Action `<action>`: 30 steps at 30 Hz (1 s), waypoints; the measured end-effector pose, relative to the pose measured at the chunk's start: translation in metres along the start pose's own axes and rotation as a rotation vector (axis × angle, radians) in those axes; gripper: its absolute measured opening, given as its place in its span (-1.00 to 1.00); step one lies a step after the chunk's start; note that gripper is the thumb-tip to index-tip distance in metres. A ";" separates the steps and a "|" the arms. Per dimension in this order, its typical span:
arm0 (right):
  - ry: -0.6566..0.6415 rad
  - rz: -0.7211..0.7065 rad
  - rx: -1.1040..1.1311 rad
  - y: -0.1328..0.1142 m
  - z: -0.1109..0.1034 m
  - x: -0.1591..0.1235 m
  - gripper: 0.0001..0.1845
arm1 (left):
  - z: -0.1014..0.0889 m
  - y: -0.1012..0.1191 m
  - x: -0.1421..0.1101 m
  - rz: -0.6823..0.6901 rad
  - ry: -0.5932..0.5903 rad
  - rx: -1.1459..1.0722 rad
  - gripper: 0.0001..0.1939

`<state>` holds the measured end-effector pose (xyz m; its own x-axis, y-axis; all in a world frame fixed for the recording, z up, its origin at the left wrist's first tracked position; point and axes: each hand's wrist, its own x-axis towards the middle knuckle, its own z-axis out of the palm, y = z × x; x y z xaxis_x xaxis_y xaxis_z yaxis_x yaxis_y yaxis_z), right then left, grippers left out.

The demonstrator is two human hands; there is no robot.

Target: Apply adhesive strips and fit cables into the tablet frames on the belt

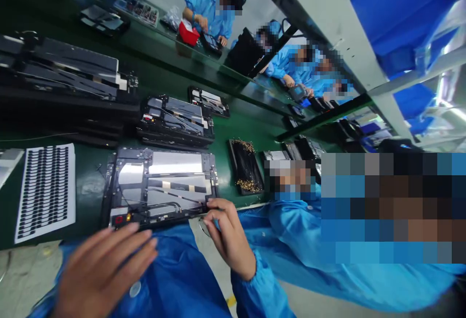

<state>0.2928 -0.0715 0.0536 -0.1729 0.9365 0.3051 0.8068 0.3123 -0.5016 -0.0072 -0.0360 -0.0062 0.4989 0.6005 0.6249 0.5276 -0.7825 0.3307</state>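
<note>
An opened tablet [178, 182] lies at the table's near edge, with its silvery battery area, dark strips and thin cables exposed. My left hand [105, 264] is over its lower left corner, fingers stretched out and holding nothing; whether the fingertips touch the frame I cannot tell. At the lower right corner, my right hand [231, 238] has thumb and fingers pinched together. A thin dark cable [202, 226] loops out by these fingertips, and it seems to be held between them. The exact grip is too small to make out.
Behind the tablet stand stacks of opened tablets [178, 114] and a larger stack [69, 68]. Left lies a sheet of black stickers [45, 189]. A black tray [246, 165] holds cables with gold ends. A co-worker's blue sleeve [302, 221] is close on the right; others sit opposite.
</note>
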 end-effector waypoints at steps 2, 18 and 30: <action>-0.049 -0.022 -0.018 0.007 0.000 0.002 -0.88 | 0.022 0.029 0.035 0.103 0.009 -0.037 -0.67; -0.083 -0.022 -0.115 0.011 0.011 0.007 -0.91 | 0.058 0.039 0.081 0.181 -0.042 -0.014 -0.69; 0.026 0.045 0.084 0.026 0.003 -0.004 -0.85 | 0.060 0.043 0.086 0.151 -0.057 0.038 -0.61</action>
<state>0.3129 -0.0665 0.0368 -0.1217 0.9459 0.3007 0.7628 0.2830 -0.5814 0.0990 -0.0080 0.0192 0.6124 0.4859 0.6236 0.4686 -0.8584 0.2088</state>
